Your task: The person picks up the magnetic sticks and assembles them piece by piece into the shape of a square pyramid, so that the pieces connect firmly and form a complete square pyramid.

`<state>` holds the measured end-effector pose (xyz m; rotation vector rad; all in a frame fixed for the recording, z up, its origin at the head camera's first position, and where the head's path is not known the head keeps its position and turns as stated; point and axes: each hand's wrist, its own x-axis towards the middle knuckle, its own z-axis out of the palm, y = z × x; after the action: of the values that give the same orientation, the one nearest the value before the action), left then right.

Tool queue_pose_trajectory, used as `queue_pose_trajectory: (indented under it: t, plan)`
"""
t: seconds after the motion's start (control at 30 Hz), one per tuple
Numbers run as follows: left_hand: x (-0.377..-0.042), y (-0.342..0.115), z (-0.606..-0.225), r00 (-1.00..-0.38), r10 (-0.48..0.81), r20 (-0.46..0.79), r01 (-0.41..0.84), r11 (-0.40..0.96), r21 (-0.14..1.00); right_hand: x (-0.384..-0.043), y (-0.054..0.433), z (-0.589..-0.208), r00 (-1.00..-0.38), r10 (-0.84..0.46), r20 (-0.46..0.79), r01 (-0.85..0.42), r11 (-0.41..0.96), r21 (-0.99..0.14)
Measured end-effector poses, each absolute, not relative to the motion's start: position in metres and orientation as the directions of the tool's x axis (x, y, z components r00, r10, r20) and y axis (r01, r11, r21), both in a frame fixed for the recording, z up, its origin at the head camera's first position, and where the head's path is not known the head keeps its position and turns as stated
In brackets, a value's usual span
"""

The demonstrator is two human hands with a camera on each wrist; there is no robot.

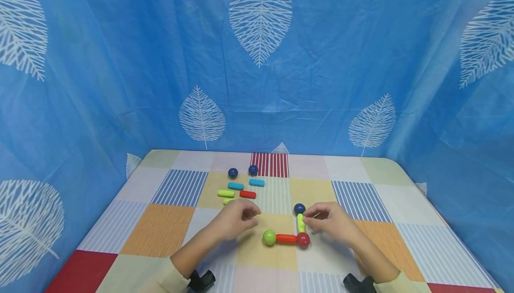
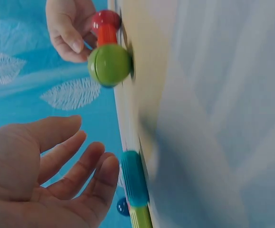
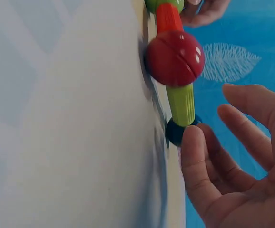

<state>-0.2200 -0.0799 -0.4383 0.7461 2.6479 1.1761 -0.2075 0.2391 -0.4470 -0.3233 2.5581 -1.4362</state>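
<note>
An L-shaped chain lies on the cloth in front of me. It runs from a green ball along a red rod to a red ball, then up a yellow-green rod to a dark blue ball. Beside that far leg is my right hand, its fingers apart and loosely bent; in the right wrist view a fingertip overlaps the blue ball, and contact is unclear. My left hand hovers left of the green ball, holding nothing, fingers relaxed.
Farther back lie two dark blue balls, two light blue rods, a loose red rod and two yellow-green rods, one partly hidden by my left hand. Blue leaf-print curtain surrounds the patchwork-covered table.
</note>
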Motion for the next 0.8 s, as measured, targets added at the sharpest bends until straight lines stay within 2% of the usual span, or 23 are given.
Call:
queue_pose_trajectory:
  t: [0.17,0.4,0.6,0.8]
  plan:
    - [-0.225,-0.089,-0.438,-0.893,0.441,0.088,0.366,0.599,0.712,-0.218,0.240,-0.449,-0.972,-0.234,-0.023,-0.107,0.525,-0.844]
    - [-0.232,-0.095,-0.437,-0.935,0.353,0.041,0.284,0.673,0.683,-0.231,0.239,-0.451,-0.979,-0.202,0.027,-0.134,0.539,-0.831]
    - [-0.236,-0.098,-0.441,-0.937,0.350,0.014,0.270,0.698,0.663,-0.240,0.235,-0.452,-0.970,-0.244,0.022,-0.156,0.547,-0.822]
    - [-0.238,-0.097,-0.445,-0.933,0.359,0.007,0.282,0.722,0.631,-0.246,0.232,-0.455,-0.967,-0.255,-0.028,-0.123,0.558,-0.820]
